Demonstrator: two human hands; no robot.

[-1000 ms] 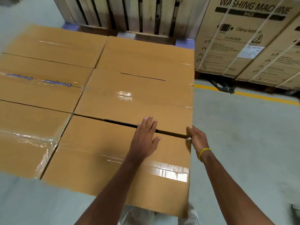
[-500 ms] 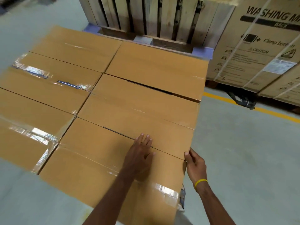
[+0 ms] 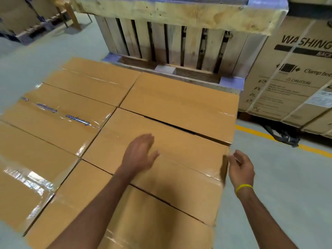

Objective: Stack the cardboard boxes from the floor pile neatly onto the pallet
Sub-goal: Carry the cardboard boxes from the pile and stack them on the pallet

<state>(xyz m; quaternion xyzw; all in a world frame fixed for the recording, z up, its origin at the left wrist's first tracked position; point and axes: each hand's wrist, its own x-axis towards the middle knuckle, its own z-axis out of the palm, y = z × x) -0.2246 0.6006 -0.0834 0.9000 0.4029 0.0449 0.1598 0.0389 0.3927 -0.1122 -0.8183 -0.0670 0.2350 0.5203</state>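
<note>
Left hand (image 3: 139, 155) straight-fingered over box (image 3: 179, 146), right hand (image 3: 241, 168) loosely spread beside its right edge, floor (image 3: 280, 186) beyond

Grey concrete floor (image 3: 287, 194) w/ yellow line (image 3: 251, 131). Slatted wooden pallet (image 3: 176, 42) stood upright at back; washing-machine cartons (image 3: 287, 83) at right, black strap (image 3: 285, 137) on floor nearby.

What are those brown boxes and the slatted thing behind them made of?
The boxes look like matte brown cardboard, sealed with glossy clear tape that glints. The slatted structure seems rough, unfinished pale wood: knots and grain show.
</note>
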